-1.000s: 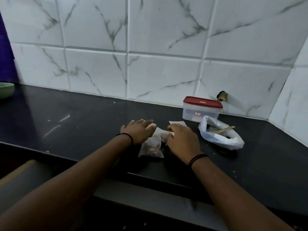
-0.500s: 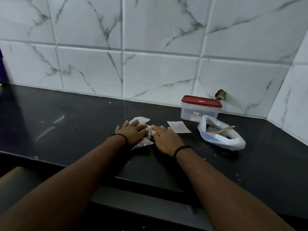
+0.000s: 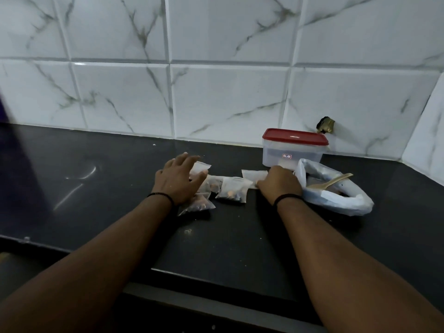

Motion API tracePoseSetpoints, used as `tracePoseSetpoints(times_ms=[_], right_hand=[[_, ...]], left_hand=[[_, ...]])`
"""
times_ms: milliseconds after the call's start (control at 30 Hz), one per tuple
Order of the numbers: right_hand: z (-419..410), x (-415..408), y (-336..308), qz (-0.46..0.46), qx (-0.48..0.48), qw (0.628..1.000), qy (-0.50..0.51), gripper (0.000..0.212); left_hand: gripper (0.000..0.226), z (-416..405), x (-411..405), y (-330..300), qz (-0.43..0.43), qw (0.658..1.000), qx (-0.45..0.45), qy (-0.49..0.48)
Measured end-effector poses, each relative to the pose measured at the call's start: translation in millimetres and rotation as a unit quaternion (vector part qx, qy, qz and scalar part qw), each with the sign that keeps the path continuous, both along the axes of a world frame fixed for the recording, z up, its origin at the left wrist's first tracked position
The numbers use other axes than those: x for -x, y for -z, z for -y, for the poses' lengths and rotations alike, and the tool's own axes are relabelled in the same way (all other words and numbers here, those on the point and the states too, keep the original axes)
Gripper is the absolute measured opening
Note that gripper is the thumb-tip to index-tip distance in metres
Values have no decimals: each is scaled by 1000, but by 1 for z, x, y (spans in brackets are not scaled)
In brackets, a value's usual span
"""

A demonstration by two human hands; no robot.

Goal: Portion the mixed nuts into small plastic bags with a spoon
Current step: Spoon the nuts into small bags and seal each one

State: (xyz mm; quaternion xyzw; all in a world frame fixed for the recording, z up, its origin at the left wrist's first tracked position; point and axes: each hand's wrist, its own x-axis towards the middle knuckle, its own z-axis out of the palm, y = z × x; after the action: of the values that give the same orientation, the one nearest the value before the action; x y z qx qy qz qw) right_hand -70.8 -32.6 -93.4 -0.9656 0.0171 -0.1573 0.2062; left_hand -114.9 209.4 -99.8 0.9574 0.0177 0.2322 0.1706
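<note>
Black stone counter [image 3: 101,212]: small clear plastic bags of mixed nuts [image 3: 231,192] are covered by the spread left hand [image 3: 179,181]; an empty flat clear bag [image 3: 253,175] is pinched by the right hand [image 3: 280,185].

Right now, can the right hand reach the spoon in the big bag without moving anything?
Probably yes. The spoon sticks out of the open big bag beside the right hand; nothing lies between them.

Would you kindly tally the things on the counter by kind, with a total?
Filled small bags, near the left hand: at least 3, e.g.
Empty small bags, under the right hand: 1
Large nut bag: 1
Spoon: 1
Red-lidded container: 1
Total: at least 7
</note>
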Motion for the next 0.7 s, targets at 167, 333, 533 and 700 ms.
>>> tracePoseSetpoints(times_ms=[167,333,533,700], right_hand=[[4,-3,-2,-54,-55,997,20,28],[18,6,-8,25,-163,986,-7,11],[19,22,-23,172,-251,953,-6,22],[23,16,-20,192,-241,951,-16,21]], left_hand=[[66,9,6,-4,66,997,-31,13],[47,37,8,-18,141,988,-59,21],[60,127,-15,-43,78,951,298,30],[49,155,-52,-30,62,866,488,89]])
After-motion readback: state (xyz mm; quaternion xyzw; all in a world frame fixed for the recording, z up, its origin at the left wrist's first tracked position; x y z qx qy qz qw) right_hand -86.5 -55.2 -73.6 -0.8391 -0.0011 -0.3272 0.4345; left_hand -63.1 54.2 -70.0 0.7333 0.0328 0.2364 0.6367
